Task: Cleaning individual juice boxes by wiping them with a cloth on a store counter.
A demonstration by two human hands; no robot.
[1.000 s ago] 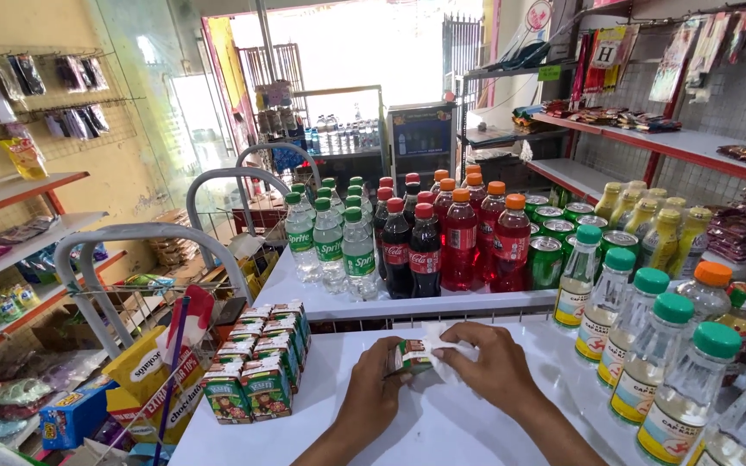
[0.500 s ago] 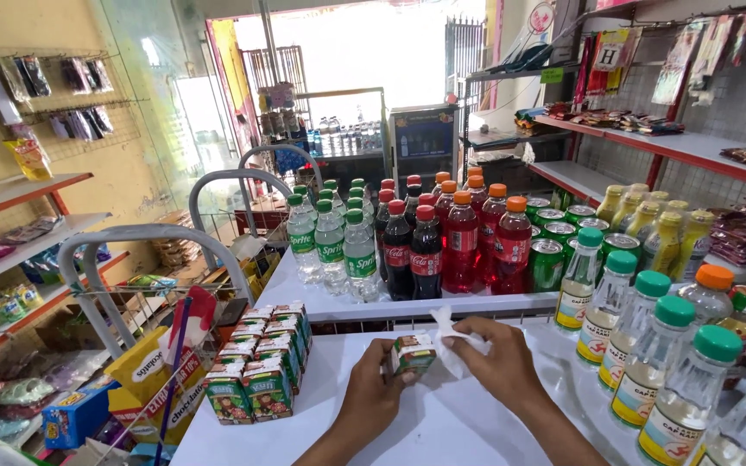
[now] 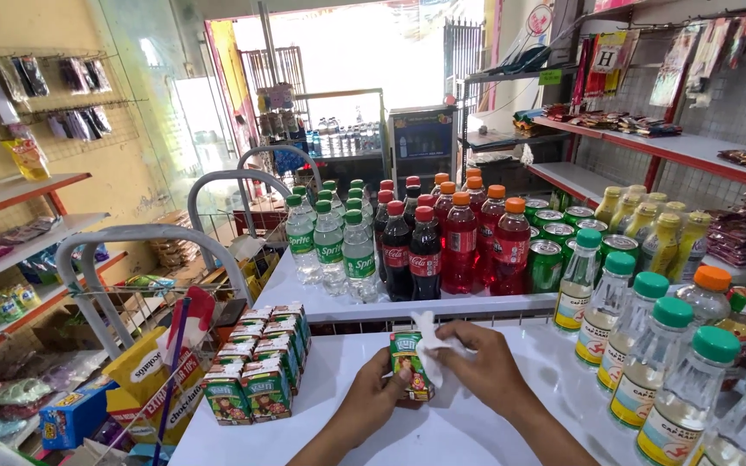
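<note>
Shop shelving lines the yellow wall at far left, hung with packets and stacked with snack bags, and a wire rack with grey hoops stands just beside the white counter. On the counter's left part sit two rows of small green drink cartons, packed touching one another. At the middle, the left hand is closed around one more green drink carton, holding it upright just above the counter. The right hand pinches a white cloth against the carton's top and side, fingers curled. This looks like wiping the carton clean, though how much of it is done is hard to tell, since the cloth and fingers hide part of it. Next would call for turning the carton to reach an unwiped face. Behind, soda bottles stand on a raised shelf; to the right, clear bottles with green caps crowd the counter's edge.
</note>
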